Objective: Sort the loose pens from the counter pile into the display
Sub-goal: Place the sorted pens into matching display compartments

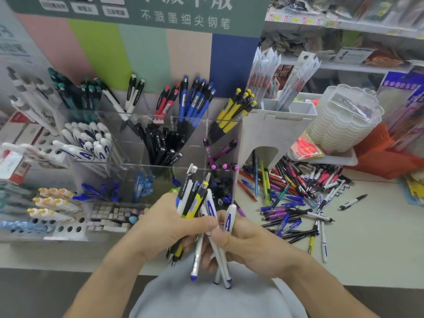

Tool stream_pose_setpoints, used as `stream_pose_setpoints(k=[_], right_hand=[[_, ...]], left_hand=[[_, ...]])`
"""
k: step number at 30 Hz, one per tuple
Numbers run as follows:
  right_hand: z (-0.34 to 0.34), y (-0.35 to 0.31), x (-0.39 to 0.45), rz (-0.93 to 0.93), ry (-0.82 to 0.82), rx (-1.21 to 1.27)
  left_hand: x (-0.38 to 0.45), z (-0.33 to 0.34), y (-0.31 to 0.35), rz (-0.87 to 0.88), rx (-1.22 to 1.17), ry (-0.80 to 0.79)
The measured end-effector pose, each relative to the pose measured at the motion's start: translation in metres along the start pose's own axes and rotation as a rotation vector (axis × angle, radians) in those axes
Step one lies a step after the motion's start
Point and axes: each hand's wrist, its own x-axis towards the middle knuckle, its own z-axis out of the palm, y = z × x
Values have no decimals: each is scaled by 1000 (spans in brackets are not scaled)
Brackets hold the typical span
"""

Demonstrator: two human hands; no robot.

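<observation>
- The green header board [183, 17] above the display carried white Chinese print; the lower line read "不溅墨细尖钢笔".
- Your left hand [165, 223] gripped a bundle of pens [192, 203], fingers curled round the barrels. One white barrel in the bundle read "AIHAO"; its neighbours were yellow-and-black and black.
- The bundle's long axis ran near upright, cap and clicker ends pointing up toward the display, writing tips pointing down toward your body.
- Your right hand [250, 244] pinched a white capped pen [229, 220] marked with a large blue "A", rounded cap end up; the thumb pressed against the bundle just beside your left fingers.
- The clear acrylic display [160, 143] held pens sorted by colour in angled compartments: teal, white with blue "A", black, red, blue, yellow-and-black, purple.
- The loose pile [298, 191] lay on the pale tabletop [367, 237] to the right of the display, barrels crossing in all directions; plastic bodies in blue, purple, red, white and yellow.
- A packet of red scissors [306, 149] rested beside a stack of clear scalloped trays [344, 120].
</observation>
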Motion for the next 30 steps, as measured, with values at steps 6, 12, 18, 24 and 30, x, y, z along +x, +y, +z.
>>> stream_pose_setpoints(k=[6, 12, 18, 24, 30], right_hand=[[8, 2, 13, -38, 25, 27], [4, 13, 17, -36, 189, 155], [14, 20, 11, -33, 171, 75], [17, -12, 3, 69, 0, -349], [15, -42, 22, -50, 125, -537]], left_hand=[[-2, 4, -7, 39, -82, 38], [2, 17, -18, 34, -425, 384], [-1, 14, -19, -19, -281, 202], [-10, 9, -18, -4, -232, 123], [-22, -5, -20, 122, -348, 441]])
